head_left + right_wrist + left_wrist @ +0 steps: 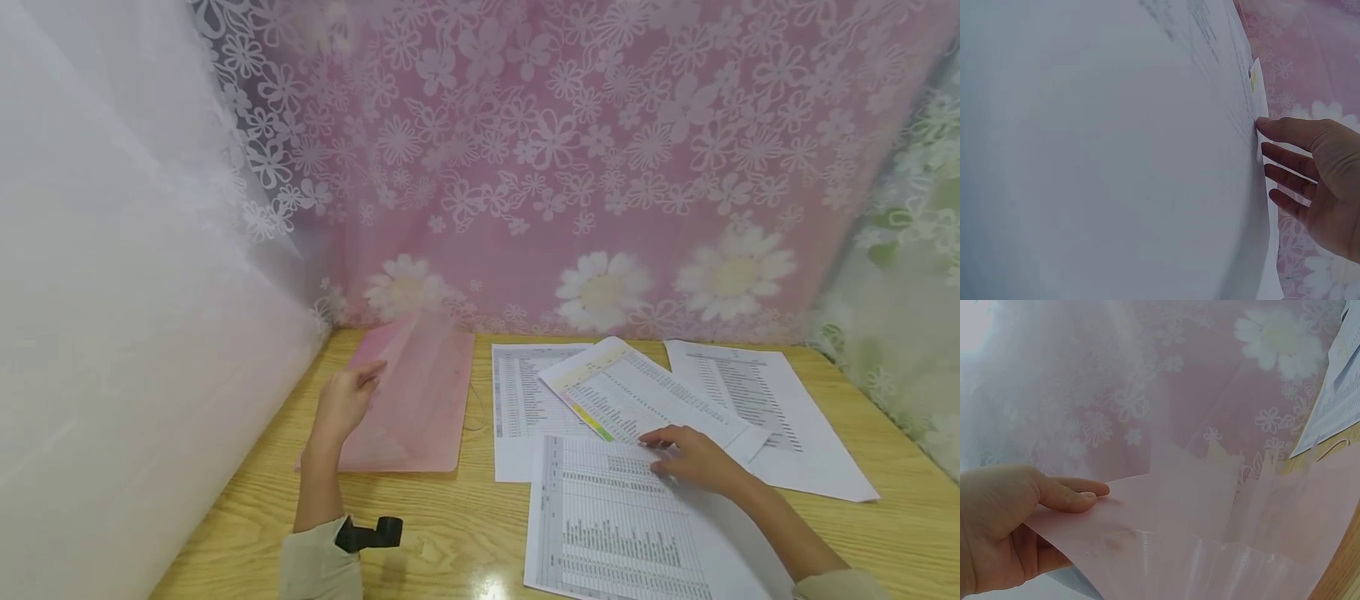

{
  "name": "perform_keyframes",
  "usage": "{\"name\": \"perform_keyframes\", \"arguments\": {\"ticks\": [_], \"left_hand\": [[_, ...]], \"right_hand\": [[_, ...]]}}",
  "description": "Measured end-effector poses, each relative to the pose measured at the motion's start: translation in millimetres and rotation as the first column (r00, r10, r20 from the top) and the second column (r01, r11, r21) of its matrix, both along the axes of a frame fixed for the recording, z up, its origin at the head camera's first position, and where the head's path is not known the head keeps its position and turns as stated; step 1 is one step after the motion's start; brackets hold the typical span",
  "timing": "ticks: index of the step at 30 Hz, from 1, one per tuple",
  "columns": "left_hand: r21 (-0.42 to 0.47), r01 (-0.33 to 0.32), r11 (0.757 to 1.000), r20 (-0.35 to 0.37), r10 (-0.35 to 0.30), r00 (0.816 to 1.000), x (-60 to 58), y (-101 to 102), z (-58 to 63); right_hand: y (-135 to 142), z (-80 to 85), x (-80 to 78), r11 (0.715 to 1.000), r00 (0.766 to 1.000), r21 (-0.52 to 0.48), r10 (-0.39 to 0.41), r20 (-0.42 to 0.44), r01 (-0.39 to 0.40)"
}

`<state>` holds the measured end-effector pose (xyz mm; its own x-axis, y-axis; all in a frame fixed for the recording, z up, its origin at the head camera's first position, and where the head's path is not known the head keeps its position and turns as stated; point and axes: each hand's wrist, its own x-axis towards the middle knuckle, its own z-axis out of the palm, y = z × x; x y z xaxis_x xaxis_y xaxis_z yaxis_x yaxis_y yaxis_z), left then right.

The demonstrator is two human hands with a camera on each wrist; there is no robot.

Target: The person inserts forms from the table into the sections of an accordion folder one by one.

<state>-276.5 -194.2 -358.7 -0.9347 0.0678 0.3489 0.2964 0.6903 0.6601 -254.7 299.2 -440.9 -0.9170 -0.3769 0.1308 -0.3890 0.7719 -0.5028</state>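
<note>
A pink translucent folder (431, 425) lies at the left of the wooden table, its cover partly lifted. My left hand (345, 404) pinches that cover by its left edge; in the left wrist view the thumb lies on top and the other fingers are beneath the pink sheet (1172, 550). My right hand (697, 458) holds the far edge of a printed paper sheet (618, 517) between thumb and fingers. In the right wrist view the paper (1135, 156) fills most of the picture, with the fingertips at its edge.
Behind the right hand lie more printed sheets: one with a coloured strip (637, 387), one at the far right (772, 417), and one partly covered (517, 454). A thin cord loop (477, 417) sits beside the folder. Flowered curtains (525, 167) enclose the table.
</note>
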Motion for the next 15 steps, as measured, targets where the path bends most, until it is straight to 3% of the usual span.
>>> {"name": "perform_keyframes", "arguments": {"ticks": [9, 15], "left_hand": [[-0.004, -0.009, 1.000, -0.021, 0.009, 1.000, 0.6, -0.6, 1.1], [0.002, -0.010, 1.000, -0.024, 0.010, 1.000, 0.9, -0.3, 2.4]], "right_hand": [[0.9, -4.2, -4.0, 0.997, 0.997, 0.052, 0.052, -0.052, -0.050], [-1.8, -2.9, -7.1, 0.996, 1.000, 0.089, -0.007, -0.002, 0.007]]}}
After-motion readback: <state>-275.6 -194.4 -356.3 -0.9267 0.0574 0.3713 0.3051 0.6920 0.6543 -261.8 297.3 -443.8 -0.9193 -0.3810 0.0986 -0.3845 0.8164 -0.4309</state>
